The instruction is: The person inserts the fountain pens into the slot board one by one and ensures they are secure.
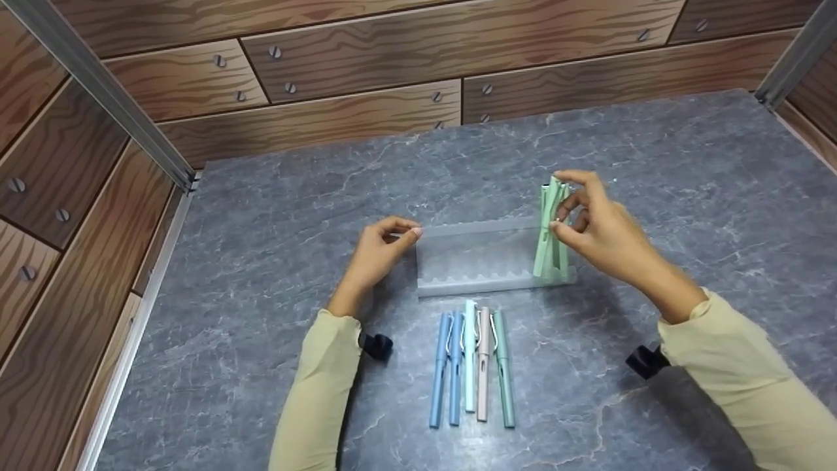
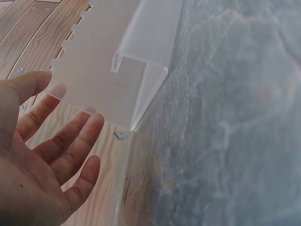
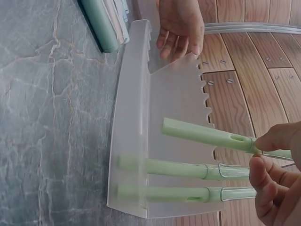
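Observation:
A frosted clear pen stand (image 1: 477,252) with notched edges stands on the table. My left hand (image 1: 381,250) pinches its upper left corner between thumb and index finger, the other fingers spread in the left wrist view. At the opposite end, my right hand (image 1: 605,226) pinches a light green pen (image 3: 202,133) near its clip. That pen slants in front of the stand, its lower end clear of the front lip in the right wrist view. Two more light green pens, one (image 3: 181,168) beside the other (image 3: 176,193), rest in the end slots with their lower ends behind the lip.
Before the stand lies a row of pens: two blue, one (image 1: 439,373) left of the other (image 1: 456,376), then a pale mint pen (image 1: 470,360), a pinkish-grey pen (image 1: 483,373) and a dark green pen (image 1: 503,376). Wood-patterned walls (image 1: 366,59) border the grey marbled table (image 1: 261,261).

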`<state>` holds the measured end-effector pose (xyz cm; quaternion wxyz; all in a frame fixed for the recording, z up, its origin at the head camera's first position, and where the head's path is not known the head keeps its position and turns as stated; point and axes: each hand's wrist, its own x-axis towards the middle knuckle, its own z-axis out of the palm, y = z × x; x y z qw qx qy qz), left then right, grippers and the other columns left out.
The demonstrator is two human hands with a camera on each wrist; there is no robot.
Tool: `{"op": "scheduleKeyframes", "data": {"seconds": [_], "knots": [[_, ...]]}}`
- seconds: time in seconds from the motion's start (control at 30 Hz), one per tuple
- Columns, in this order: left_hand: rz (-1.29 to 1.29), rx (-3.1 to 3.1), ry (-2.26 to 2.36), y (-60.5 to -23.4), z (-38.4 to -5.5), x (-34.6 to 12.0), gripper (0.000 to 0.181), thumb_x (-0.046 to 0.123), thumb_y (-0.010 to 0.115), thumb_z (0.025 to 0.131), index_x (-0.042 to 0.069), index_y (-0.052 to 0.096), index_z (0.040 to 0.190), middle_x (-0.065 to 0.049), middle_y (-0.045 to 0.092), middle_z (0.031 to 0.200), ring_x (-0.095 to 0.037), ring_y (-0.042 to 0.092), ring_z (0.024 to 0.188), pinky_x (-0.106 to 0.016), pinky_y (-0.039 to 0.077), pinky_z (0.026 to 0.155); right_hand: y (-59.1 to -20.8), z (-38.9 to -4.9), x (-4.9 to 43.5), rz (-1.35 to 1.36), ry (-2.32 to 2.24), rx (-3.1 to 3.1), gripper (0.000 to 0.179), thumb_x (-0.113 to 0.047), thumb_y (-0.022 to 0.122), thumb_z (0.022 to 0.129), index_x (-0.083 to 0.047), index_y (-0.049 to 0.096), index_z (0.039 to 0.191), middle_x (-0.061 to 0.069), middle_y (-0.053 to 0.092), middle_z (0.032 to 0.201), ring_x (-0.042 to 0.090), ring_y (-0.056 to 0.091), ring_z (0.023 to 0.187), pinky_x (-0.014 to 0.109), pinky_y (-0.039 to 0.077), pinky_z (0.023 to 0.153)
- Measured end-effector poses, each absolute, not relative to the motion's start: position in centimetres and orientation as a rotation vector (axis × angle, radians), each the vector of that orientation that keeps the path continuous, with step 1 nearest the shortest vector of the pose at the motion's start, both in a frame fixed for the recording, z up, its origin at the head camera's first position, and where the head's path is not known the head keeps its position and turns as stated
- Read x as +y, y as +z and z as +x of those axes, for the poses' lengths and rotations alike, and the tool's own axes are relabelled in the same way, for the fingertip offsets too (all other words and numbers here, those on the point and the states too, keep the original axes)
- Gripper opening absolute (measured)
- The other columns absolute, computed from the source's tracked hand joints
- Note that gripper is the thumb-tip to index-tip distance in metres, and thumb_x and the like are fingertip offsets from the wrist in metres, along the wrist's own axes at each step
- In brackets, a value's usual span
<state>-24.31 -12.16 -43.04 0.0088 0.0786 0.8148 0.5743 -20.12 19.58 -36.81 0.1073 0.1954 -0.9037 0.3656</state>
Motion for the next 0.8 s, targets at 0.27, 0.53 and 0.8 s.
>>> {"op": "scheduleKeyframes", "data": {"seconds": [0.27,0.53,0.8], "knots": [[0.246,2.534,1.801,-43.2,-24.5,-12.2,0.021,0.019,0.067,0.091,0.004,0.071,0.105,-0.014,0.07,0.103,-0.02,0.067,0.088,-0.024,0.053,0.074,-37.3,-20.4,19.1,0.582,0.908,-2.627,0.061,-0.003,0.068,0.087,-0.015,0.035,0.138,0.007,0.064,0.09,0.004,0.047,0.056,0.021,0.038,0.047],[0.249,2.537,1.783,-43.0,-24.2,-12.2,0.021,0.019,0.066,0.091,0.004,0.07,0.105,-0.014,0.07,0.103,-0.018,0.067,0.086,-0.025,0.053,0.072,-38.0,-20.5,18.7,0.59,0.779,-2.622,0.06,-0.005,0.07,0.086,-0.012,0.036,0.135,0.007,0.066,0.09,0.01,0.054,0.057,0.023,0.041,0.048],[0.238,2.534,1.799,-43.0,-24.4,-12.1,0.021,0.018,0.067,0.09,0.003,0.071,0.104,-0.014,0.07,0.101,-0.017,0.067,0.086,-0.024,0.053,0.072,-38.4,-20.8,18.4,0.618,0.696,-2.671,0.057,-0.01,0.069,0.087,-0.01,0.038,0.136,0.006,0.066,0.09,0.011,0.051,0.053,0.023,0.037,0.044]]}}
